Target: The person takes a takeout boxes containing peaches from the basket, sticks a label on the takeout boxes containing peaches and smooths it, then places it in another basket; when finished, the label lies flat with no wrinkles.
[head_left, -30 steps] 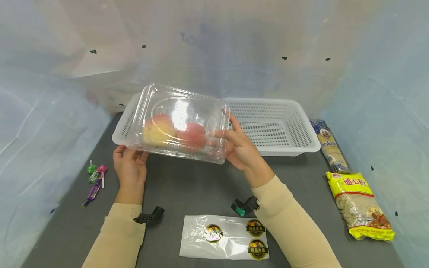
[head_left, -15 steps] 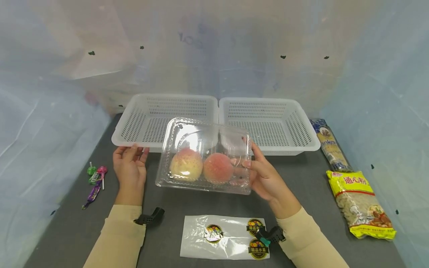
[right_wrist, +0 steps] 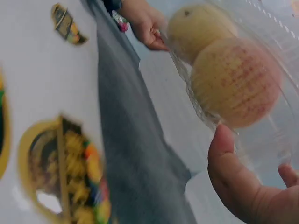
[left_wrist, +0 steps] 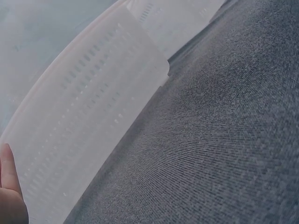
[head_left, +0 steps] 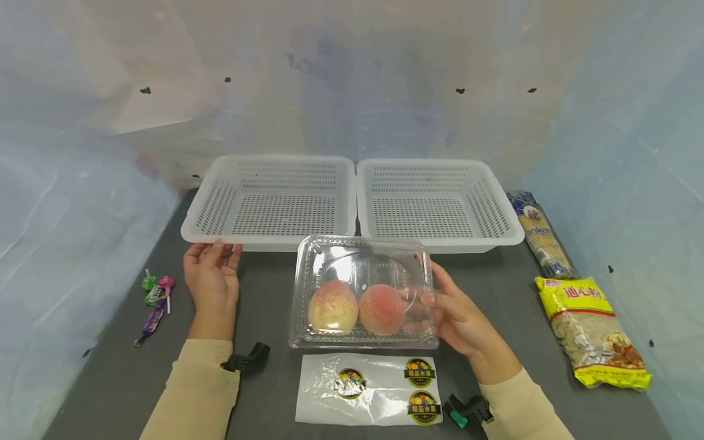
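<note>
My right hand (head_left: 459, 315) grips the right end of a clear plastic clamshell box (head_left: 360, 260), its thumb over the near side. Inside sit two peaches, a yellow-pink one (head_left: 332, 307) on the left and a redder one (head_left: 382, 310) beside it. In the right wrist view the thumb (right_wrist: 222, 142) lies against the box's edge near the peaches (right_wrist: 238, 84). At the left, my left hand (head_left: 213, 284) touches the front rim of a white plastic basket (head_left: 269, 240) with loosely bent fingers. One finger (left_wrist: 8, 170) lies along the basket's outer wall in the left wrist view.
A second white basket (head_left: 440, 164) stands right of the first. Before the box lies a white sheet (head_left: 379, 394) with round fruit stickers. Lollipops and a purple-wrapped sweet (head_left: 151, 321) lie far left. A yellow pasta bag (head_left: 594, 333) and a blue-ended packet (head_left: 541, 235) lie right.
My right hand has brought the box of peaches from over the left basket toward me and to the right, lowering it above the sticker sheet. The left hand has stayed at the basket rim.
</note>
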Available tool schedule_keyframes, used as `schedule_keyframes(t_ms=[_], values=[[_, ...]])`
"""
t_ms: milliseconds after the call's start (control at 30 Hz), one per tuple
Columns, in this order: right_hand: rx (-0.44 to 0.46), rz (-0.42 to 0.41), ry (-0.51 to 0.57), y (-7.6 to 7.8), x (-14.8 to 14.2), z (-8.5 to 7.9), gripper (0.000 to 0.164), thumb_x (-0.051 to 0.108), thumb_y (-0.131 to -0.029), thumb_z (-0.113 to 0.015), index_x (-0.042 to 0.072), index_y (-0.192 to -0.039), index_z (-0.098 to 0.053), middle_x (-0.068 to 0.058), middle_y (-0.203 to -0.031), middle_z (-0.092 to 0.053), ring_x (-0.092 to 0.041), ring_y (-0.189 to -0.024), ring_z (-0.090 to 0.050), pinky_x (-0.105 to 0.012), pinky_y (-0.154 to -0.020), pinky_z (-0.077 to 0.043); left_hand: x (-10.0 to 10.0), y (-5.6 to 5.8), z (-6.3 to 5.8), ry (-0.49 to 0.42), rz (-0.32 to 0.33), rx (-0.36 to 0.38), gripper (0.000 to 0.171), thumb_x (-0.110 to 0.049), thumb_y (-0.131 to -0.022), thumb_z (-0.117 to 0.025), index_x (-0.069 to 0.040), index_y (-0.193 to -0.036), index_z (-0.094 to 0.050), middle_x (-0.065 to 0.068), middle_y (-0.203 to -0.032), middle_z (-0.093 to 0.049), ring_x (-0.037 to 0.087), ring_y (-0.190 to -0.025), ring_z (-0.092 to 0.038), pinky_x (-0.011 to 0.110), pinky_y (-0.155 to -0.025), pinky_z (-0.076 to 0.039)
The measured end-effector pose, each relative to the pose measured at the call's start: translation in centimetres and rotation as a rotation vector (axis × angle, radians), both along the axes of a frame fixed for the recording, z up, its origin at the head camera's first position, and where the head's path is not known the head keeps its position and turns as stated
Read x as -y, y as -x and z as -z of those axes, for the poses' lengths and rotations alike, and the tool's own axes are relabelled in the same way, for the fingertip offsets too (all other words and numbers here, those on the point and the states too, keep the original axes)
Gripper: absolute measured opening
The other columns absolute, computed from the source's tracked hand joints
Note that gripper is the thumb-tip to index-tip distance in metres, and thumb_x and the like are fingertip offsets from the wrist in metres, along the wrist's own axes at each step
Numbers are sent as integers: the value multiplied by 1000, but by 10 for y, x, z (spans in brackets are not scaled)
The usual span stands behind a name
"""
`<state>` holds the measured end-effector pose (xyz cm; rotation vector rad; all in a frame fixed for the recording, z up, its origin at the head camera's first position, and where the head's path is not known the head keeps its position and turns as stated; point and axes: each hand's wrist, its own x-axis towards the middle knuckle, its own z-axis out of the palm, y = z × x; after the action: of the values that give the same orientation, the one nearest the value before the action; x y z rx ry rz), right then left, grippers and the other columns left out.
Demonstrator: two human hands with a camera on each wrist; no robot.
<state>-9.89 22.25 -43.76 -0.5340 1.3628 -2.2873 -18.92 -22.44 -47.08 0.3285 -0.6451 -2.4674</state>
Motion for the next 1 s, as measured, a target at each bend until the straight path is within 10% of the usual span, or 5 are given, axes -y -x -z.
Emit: schedule_keyframes(t_ms=[467, 633, 833, 1000], values=[[27, 68, -155, -1, -25, 35, 69, 0, -112, -46, 15, -172, -15, -15, -133, -64, -22, -110, -72, -41, -84, -64, -1, -3, -2, 19, 3, 47, 40, 13, -98, -73, -1, -128, -49, 19, -111, -58, 26, -81, -66, 39, -74, -66], [49, 188, -390, -1, -25, 31, 71, 17, -116, -52, 9, -174, -12, -19, -136, -60, -21, -115, -69, -40, -89, -61, 0, -10, -10, -3, 43, 128, 39, 9, -100, -73, -4, -125, -46, 18, -110, -57, 27, -83, -64, 39, -78, -66], [61, 314, -655, -1, -27, 27, 68, 30, -113, -59, 4, -169, -30, -24, -135, -60, -24, -107, -66, -43, -83, -59, 1, -22, -17, 18, 222, 231, 35, -8, -107, -71, -10, -135, -49, 14, -113, -64, 27, -91, -64, 43, -83, -64], [43, 339, -677, 2, -25, 31, 66, 29, -113, -61, 2, -167, -35, -24, -130, -57, -28, -104, -64, -42, -81, -60, -1, -41, -18, 126, 443, 283, 33, -18, -113, -64, -12, -144, -52, 7, -111, -71, 27, -103, -66, 47, -91, -62]])
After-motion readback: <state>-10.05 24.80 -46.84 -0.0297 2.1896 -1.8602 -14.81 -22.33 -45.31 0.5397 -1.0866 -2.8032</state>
